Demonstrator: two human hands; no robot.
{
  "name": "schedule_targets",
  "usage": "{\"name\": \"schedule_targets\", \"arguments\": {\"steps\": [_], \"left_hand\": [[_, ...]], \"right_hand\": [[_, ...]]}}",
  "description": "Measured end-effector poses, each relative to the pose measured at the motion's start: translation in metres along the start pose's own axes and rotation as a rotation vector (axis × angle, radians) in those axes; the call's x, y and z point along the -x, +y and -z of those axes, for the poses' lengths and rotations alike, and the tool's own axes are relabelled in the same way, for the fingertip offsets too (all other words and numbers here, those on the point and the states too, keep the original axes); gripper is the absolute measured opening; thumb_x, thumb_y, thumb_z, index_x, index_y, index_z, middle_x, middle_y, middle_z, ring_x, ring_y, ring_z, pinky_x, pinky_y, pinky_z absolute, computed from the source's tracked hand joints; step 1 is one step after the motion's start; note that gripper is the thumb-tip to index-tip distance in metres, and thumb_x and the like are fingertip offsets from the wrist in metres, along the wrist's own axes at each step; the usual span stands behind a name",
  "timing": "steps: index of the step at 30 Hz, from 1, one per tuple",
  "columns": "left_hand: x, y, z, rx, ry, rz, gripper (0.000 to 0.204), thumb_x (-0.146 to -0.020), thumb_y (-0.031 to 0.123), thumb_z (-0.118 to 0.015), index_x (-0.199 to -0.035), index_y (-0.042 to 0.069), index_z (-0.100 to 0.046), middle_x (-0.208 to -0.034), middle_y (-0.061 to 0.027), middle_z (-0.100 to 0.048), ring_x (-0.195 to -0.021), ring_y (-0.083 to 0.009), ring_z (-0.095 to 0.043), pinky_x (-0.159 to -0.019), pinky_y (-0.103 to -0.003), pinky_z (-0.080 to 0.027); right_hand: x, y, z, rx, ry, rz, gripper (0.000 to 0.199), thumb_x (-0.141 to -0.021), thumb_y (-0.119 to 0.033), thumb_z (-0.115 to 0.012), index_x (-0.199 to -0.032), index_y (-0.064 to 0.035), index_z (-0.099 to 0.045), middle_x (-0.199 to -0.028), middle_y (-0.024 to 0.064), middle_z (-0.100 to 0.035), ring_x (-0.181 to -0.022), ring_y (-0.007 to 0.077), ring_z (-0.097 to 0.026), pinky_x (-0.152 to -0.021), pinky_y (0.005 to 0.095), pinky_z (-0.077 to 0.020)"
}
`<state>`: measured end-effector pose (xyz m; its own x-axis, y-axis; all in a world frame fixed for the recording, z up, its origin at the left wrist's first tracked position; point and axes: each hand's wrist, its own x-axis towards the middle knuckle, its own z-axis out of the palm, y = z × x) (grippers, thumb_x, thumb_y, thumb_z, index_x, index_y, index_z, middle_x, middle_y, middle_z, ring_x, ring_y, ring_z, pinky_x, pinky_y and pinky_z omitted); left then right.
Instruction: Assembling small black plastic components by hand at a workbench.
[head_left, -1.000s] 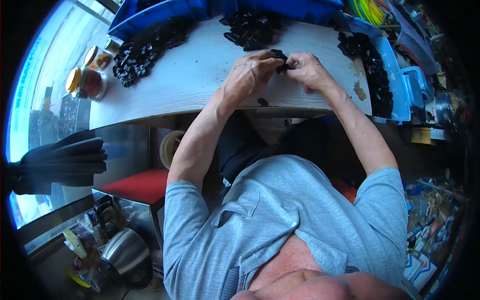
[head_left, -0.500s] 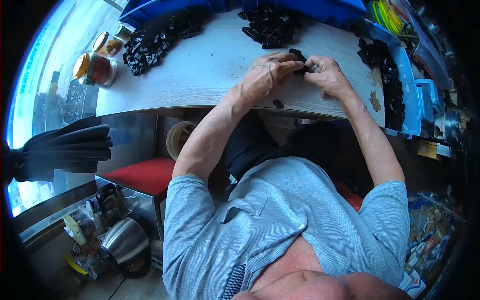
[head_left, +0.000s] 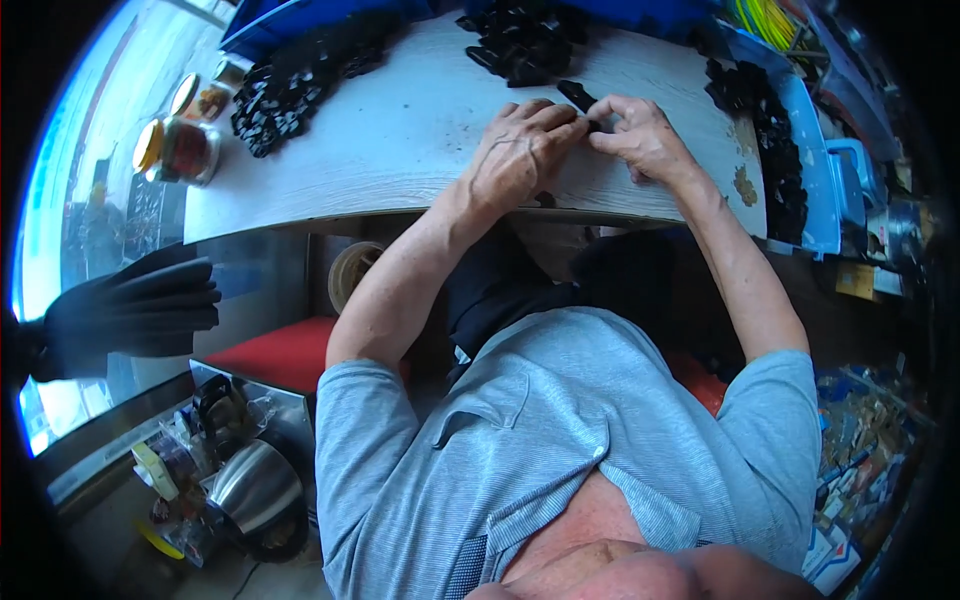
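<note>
A small black plastic part (head_left: 576, 95) sticks out between my hands over the table's near right half. My right hand (head_left: 642, 138) pinches its lower end between thumb and fingers. My left hand (head_left: 525, 150) comes in from the other side, back upward, with curled fingers meeting at the same part. Its thumb and the lower portion of the piece are hidden. Just beyond the hands lies a heap of similar black parts (head_left: 520, 50).
More black parts (head_left: 280, 100) are heaped at the table's left, near lidded jars (head_left: 185, 150). Blue bins (head_left: 310, 22) line the far edge. A light-blue bin (head_left: 815, 170) with black parts stands at the right. A metal kettle (head_left: 255, 485) sits at the lower left.
The black part now shows more above my fingertips. My left hand has drawn slightly left with its fingers more extended. The whole view has shifted a little.
</note>
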<state>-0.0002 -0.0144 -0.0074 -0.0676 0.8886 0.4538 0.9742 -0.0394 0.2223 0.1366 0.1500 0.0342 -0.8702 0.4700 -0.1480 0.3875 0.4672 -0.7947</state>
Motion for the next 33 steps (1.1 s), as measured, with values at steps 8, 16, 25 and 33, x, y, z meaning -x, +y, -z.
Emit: {"name": "schedule_targets", "arguments": {"steps": [8, 16, 25, 33], "left_hand": [[0.014, -0.066, 0.03, -0.127, 0.551, 0.362, 0.041, -0.082, 0.006, -0.075, -0.122, 0.012, -0.068, -0.129, -0.0137, -0.065, -0.112, -0.0355, -0.062, -0.094, -0.042, -0.053], [0.046, -0.166, 0.063, -0.474, 0.172, 0.671, 0.034, -0.09, 0.018, -0.065, -0.123, 0.012, -0.068, -0.128, -0.0137, -0.066, -0.115, -0.0356, -0.062, -0.094, -0.046, -0.052], [0.064, -0.146, 0.056, -0.457, 0.254, 0.475, 0.036, -0.082, 0.007, -0.067, -0.118, 0.011, -0.068, -0.124, -0.0114, -0.067, -0.114, -0.0346, -0.061, -0.095, -0.044, -0.052], [0.057, -0.133, 0.05, -0.346, 0.212, 0.475, 0.024, -0.09, 0.013, -0.065, -0.114, 0.011, -0.068, -0.106, -0.0117, -0.071, -0.102, -0.0333, -0.065, -0.087, -0.044, -0.052]], "right_hand": [[0.012, -0.003, 0.005, -0.091, 0.038, -0.138, 0.035, -0.082, -0.024, -0.079, -0.108, -0.0028, -0.067, -0.053, -0.004, -0.045, -0.038, 0.0083, -0.042, -0.037, 0.0271, -0.0316], [0.01, 0.036, 0.026, -0.562, 0.219, -0.189, 0.04, -0.082, -0.029, -0.082, -0.108, -0.0039, -0.065, -0.055, -0.0008, -0.052, -0.041, 0.0112, -0.053, -0.043, 0.0282, -0.0514], [0.005, 0.078, 0.095, -0.647, 0.911, -0.395, 0.037, -0.082, -0.025, -0.085, -0.109, -0.007, -0.069, -0.055, 0.0017, -0.049, -0.051, 0.0174, -0.059, -0.055, 0.0382, -0.0615], [-0.003, 0.029, 0.037, -0.555, 0.311, -0.299, 0.041, -0.082, -0.032, -0.084, -0.108, -0.0056, -0.066, -0.054, -0.0024, -0.048, -0.043, 0.0126, -0.056, -0.044, 0.0326, -0.0561]]}}
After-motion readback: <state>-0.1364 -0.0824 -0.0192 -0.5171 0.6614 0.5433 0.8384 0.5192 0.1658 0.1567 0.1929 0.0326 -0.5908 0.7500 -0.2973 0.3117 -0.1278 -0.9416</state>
